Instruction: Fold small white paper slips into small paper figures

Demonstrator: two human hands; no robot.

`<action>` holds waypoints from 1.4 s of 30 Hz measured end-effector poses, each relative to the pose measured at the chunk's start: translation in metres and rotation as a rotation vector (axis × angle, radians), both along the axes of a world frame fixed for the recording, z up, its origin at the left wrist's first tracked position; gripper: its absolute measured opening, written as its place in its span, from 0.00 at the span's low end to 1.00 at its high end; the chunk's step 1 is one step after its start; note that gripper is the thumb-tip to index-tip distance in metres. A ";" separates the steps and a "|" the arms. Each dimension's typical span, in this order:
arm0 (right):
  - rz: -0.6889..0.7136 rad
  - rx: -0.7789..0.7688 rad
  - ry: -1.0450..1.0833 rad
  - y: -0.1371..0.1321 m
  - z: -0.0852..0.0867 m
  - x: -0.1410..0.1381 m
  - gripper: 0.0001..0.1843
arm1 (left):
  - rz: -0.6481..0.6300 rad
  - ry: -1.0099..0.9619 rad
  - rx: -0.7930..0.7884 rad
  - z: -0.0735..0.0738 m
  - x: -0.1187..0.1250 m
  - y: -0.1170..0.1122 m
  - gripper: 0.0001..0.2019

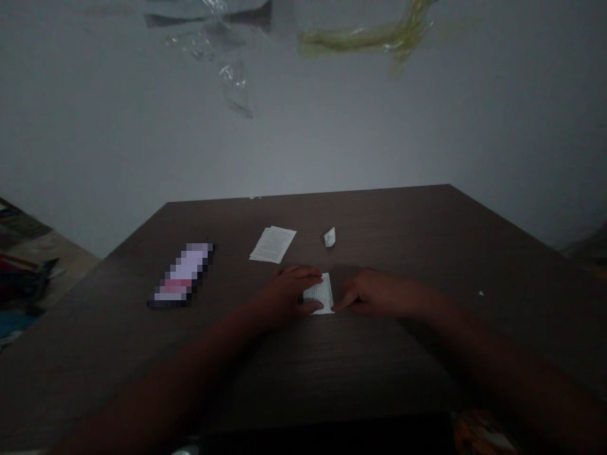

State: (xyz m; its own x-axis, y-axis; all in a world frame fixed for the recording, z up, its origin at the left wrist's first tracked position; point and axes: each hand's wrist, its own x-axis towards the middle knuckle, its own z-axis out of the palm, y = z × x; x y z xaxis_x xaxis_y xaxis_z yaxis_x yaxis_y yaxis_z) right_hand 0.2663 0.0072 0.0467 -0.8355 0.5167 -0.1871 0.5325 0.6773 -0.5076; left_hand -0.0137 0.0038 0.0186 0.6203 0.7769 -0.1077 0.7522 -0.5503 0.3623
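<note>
A small white printed paper (322,294) lies on the dark wooden table (379,373) between my two hands. My left hand (289,292) rests on the paper's left side, fingers curled over its edge and thumb pressed under its lower corner. My right hand (367,292) lies just right of the paper, fingers curled, with a fingertip touching the lower right corner. Whether the paper is folded I cannot tell in the dim light.
A larger folded printed sheet (273,244) lies behind my left hand. A small crumpled white scrap (330,237) sits to its right. A blurred flat rectangular thing (183,275) lies at the left. Clear and yellowish plastic (370,38) hangs on the wall above.
</note>
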 end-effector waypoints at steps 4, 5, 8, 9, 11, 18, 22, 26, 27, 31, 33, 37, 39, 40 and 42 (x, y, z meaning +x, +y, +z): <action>-0.013 -0.030 0.014 -0.002 0.003 0.002 0.23 | -0.027 -0.014 0.043 -0.001 -0.002 0.000 0.27; -0.016 -0.046 0.021 -0.002 0.002 0.003 0.23 | -0.034 -0.019 0.054 -0.001 -0.003 0.000 0.26; -0.036 -0.062 0.069 0.001 -0.003 0.001 0.22 | -0.058 -0.032 0.067 0.000 -0.004 -0.001 0.26; -0.052 -0.040 0.087 0.002 -0.005 -0.001 0.21 | -0.068 -0.036 0.070 0.001 -0.004 -0.002 0.25; -0.178 0.047 0.136 0.001 -0.010 -0.008 0.19 | -0.086 -0.043 0.086 0.003 -0.003 -0.005 0.24; -0.305 0.062 0.058 -0.007 -0.012 -0.026 0.14 | -0.087 -0.081 0.110 0.010 -0.001 -0.009 0.24; -0.369 0.055 0.074 -0.004 -0.016 -0.026 0.11 | -0.088 -0.085 0.061 0.009 -0.001 -0.008 0.26; -0.398 0.079 0.111 0.008 -0.028 -0.024 0.12 | -0.050 -0.075 0.038 0.007 0.000 -0.006 0.27; -0.415 0.094 0.120 0.011 -0.031 -0.023 0.11 | -0.050 -0.075 0.043 0.007 0.000 -0.006 0.26; -0.478 0.116 0.143 0.024 -0.040 -0.021 0.09 | -0.072 -0.069 0.068 0.005 -0.001 -0.005 0.25; -0.506 0.121 0.143 0.029 -0.042 -0.021 0.09 | -0.080 -0.068 0.074 0.005 -0.001 -0.005 0.25; -0.554 0.171 0.136 0.034 -0.047 -0.023 0.09 | -0.069 -0.063 0.061 0.004 -0.001 -0.004 0.26; -0.585 0.191 0.133 0.034 -0.048 -0.025 0.08 | -0.067 -0.056 0.052 0.005 -0.001 -0.004 0.26; -0.600 0.194 0.129 0.034 -0.048 -0.026 0.08 | -0.068 -0.052 0.046 0.006 -0.001 -0.004 0.26; -0.622 0.189 0.115 0.032 -0.047 -0.028 0.09 | -0.064 -0.053 0.042 0.007 0.000 -0.005 0.26</action>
State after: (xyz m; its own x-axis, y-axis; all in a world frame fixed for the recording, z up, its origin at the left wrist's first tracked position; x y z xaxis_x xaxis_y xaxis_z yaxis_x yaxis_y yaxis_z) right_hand 0.2386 0.0397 0.0001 -0.3801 0.9245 0.0269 0.8028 0.3442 -0.4869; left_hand -0.0141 -0.0013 0.0256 0.6726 0.7388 -0.0418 0.6956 -0.6119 0.3764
